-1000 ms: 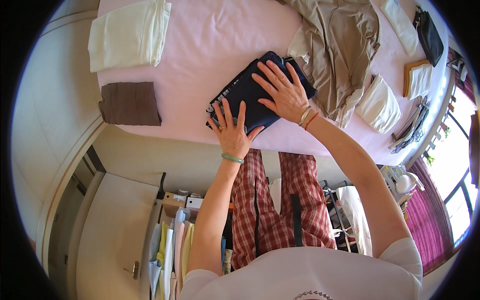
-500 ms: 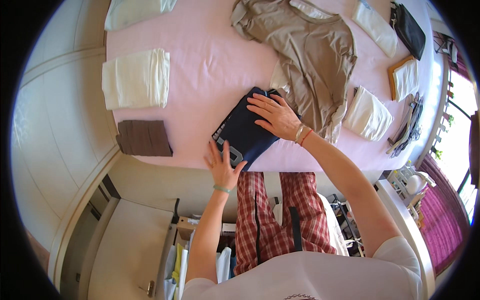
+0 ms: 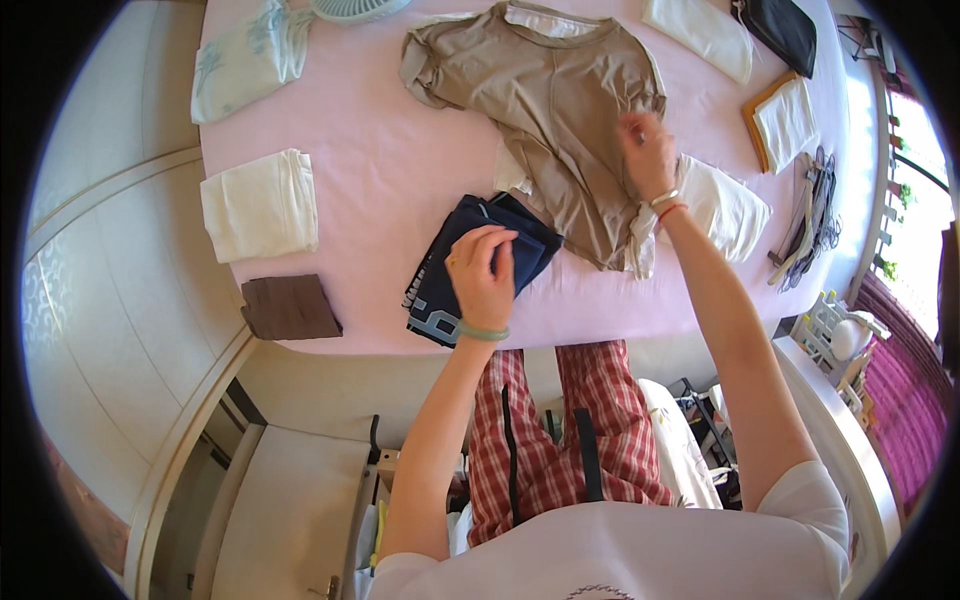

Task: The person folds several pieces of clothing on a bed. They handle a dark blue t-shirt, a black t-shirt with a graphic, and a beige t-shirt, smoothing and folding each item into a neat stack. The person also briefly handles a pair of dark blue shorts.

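Observation:
A folded navy garment [image 3: 430, 290] with a grey printed figure lies near the bed's front edge. Over it is my left hand [image 3: 482, 275], fingers loosely curled and thumb apart, with nothing visible in them; whether it touches the cloth I cannot tell. To the right, a brown long-sleeved top [image 3: 560, 110] lies spread out and wrinkled, its neckline at the far side. My right hand [image 3: 650, 160] is over the right side of this top, its fingers smeared by motion. Beside that wrist lies a folded white cloth [image 3: 722, 210].
On the pink bed sheet [image 3: 370, 170], folded white [image 3: 260, 205], brown [image 3: 292, 307] and pale patterned cloths [image 3: 250, 65] lie left. A fan [image 3: 358, 8] is at the far edge. Right are a black pouch [image 3: 780, 35], an orange-edged white cloth [image 3: 782, 122] and several hangers [image 3: 812, 220].
My right hand has left the navy garment and moved right and away, over the brown top. My left hand has shifted from the garment's near left edge to over its middle, fingers curling.

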The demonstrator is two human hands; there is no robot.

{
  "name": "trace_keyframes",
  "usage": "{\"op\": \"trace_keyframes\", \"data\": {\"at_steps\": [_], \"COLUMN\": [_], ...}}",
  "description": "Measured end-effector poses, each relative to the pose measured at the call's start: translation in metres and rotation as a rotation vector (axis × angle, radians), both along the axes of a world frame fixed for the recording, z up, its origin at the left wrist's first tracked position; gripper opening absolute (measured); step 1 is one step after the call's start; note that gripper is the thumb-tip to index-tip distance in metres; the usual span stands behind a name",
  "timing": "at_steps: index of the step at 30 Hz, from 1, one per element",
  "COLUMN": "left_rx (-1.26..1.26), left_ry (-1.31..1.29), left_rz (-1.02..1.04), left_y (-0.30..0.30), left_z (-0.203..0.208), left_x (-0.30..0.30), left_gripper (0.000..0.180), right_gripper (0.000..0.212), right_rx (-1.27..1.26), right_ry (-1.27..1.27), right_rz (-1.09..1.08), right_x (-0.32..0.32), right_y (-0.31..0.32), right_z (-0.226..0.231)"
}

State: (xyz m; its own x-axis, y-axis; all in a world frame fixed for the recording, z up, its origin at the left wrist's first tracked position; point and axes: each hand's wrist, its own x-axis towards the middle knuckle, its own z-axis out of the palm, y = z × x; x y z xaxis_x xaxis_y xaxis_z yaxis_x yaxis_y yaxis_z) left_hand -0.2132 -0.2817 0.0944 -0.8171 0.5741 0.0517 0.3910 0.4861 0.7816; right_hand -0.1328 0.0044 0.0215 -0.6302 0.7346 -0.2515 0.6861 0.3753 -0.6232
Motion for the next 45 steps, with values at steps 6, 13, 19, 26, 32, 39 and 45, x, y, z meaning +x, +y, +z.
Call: {"op": "trace_keyframes", "data": {"at_steps": [6,13,19,26,32,39,45], "left_rx": [-0.016,-0.065,-0.068,-0.093,-0.08,-0.031,0.016], "left_ry": [-0.123,-0.188,-0.096,-0.155,0.08,0.064,0.078], "left_rz": [-0.117,-0.174,-0.133,-0.097,-0.211,-0.46,-0.393], "left_y": [0.026,0.028,0.044,0.041,0.078,0.107,0.12], "left_z": [-0.023,-0.027,-0.03,-0.026,0.001,0.052,0.092], "left_x": [0.033,0.042,0.036,0.033,0.032,0.023,0.023], "left_gripper": [0.015,0.018,0.017,0.024,0.042,0.062,0.048], "right_gripper": [0.019,0.012,0.028,0.011,0.013,0.011,0.009], "right_rx": [0.162,0.216,0.157,-0.035,-0.472,-0.29,-0.194], "right_ry": [-0.045,-0.093,-0.069,0.163,0.314,0.388,0.521], "right_rz": [0.526,0.427,0.476,0.211,0.052,-0.116,-0.107], "right_x": [0.049,0.06,0.045,0.049,0.062,0.063,0.051], "right_y": [-0.104,-0.121,-0.124,-0.12,-0.086,-0.063,-0.052], "right_z": [0.011,-0.009,0.002,-0.005,0.07,0.123,0.18]}}
